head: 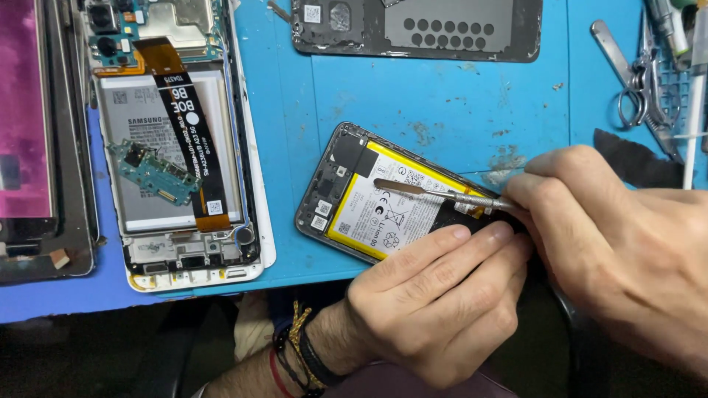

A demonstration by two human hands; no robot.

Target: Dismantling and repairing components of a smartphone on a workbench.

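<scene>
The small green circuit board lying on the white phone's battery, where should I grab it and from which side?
Pinch the small green circuit board by its two long edges, coming straight down from above. It lies flat and loose on the white phone, tilted diagonally, so its thin edges are the only purchase. Stay off the black and orange flex ribbon running just beside it on the right.

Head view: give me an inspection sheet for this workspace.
Surface: blue mat, scuffed.
Job's things: open phone, yellow-edged battery exposed; metal spudger tip lying over it.
Clutter: second opened phone with loose small board; back cover; screen panel; scissors and tweezers.
Grippers: left hand steadies the phone's near edge; right hand grips the spudger.
Cables: orange-black flex ribbon on the second phone.
Surroundings: dark space below the mat edge.
</scene>
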